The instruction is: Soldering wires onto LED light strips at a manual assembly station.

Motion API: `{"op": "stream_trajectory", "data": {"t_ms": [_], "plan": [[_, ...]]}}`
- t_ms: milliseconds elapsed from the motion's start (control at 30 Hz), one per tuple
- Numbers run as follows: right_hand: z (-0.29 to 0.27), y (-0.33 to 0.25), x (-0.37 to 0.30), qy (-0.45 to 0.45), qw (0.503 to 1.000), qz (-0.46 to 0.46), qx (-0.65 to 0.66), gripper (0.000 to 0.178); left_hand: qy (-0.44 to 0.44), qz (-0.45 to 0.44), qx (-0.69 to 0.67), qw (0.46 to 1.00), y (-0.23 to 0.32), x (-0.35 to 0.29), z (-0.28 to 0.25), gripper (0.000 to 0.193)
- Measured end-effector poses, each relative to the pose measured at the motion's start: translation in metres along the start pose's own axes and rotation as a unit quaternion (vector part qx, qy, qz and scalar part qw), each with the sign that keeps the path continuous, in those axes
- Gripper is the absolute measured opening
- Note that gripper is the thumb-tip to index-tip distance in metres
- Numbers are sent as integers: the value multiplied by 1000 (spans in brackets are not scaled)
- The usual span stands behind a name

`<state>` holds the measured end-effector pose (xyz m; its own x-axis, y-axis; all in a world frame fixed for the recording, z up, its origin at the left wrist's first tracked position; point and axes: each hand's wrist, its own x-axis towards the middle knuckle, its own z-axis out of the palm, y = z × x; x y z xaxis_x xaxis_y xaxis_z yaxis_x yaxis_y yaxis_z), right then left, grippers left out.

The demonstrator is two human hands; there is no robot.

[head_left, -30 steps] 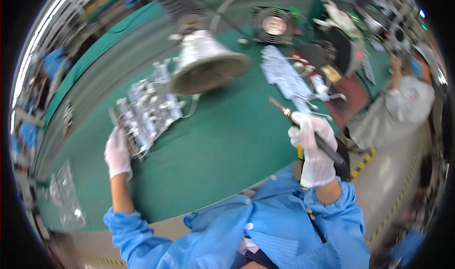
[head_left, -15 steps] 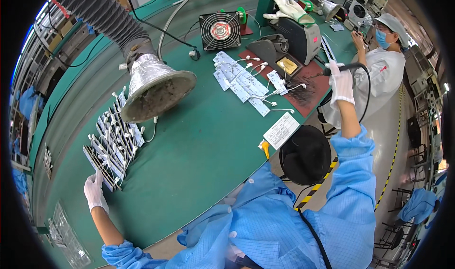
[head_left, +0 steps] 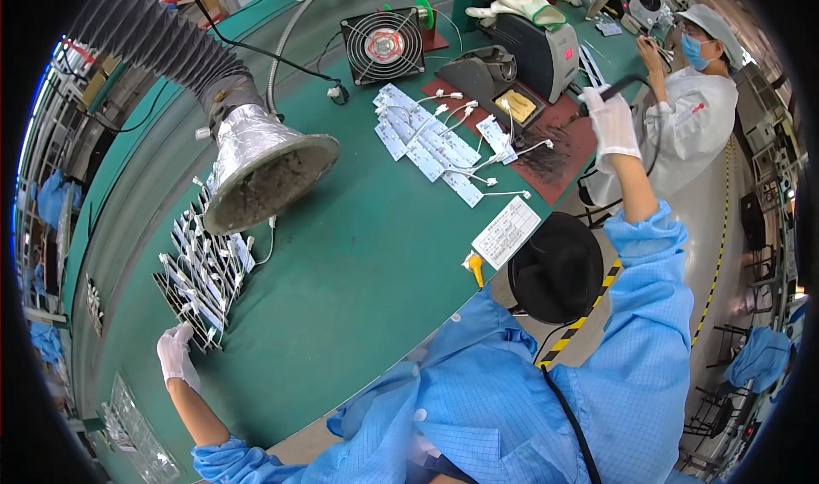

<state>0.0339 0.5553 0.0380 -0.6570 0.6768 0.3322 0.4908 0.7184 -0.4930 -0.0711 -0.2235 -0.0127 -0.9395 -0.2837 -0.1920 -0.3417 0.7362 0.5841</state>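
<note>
At the left, my white-gloved left hand (head_left: pixel 177 356) is closed against the near end of a row of narrow circuit boards (head_left: pixel 205 271). These stand on edge, close together, with white wires and connectors draped over them. Whether the fingers pinch a board is too small to tell. To the right, my gloved right hand (head_left: pixel 614 130) grips a black soldering iron (head_left: pixel 627 83) above the brown-red mat (head_left: pixel 559 164). Its cable loops down past the wrist, and the tip is hard to see. Several white wired circuit boards (head_left: pixel 431 143) lie flat in the middle.
A fume hood (head_left: pixel 273 177) on a ribbed hose hangs over the standing boards. Behind are a fan (head_left: pixel 384 46), a soldering station (head_left: pixel 537 53) with gloves (head_left: pixel 516 0) on top, and a yellow sponge (head_left: pixel 517 104). A co-worker (head_left: pixel 682 117) sits at the right. A black stool (head_left: pixel 554 266) stands by the table edge.
The view has shifted slightly. My left hand's fingers have curled in at the boards' near end. My right hand has turned a little, with the soldering iron still in it.
</note>
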Motion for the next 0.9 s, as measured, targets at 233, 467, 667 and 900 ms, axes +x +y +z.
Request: {"op": "stream_trajectory", "data": {"t_ms": [233,467,667,900], "plan": [[-2,43,8,104,888,-391,-218,16,-41,279,77,956,-117,67,-39,18],[-22,27,-15,34,986,-113,-118,24,-11,-77,-501,862,-26,-9,-34,21],[-11,25,-19,55,991,-121,-6,40,20,125,-655,744,-40,-21,-43,24],[-17,30,-13,-36,994,-60,-78,19,-139,262,-395,870,30,-108,-49,94]]}}
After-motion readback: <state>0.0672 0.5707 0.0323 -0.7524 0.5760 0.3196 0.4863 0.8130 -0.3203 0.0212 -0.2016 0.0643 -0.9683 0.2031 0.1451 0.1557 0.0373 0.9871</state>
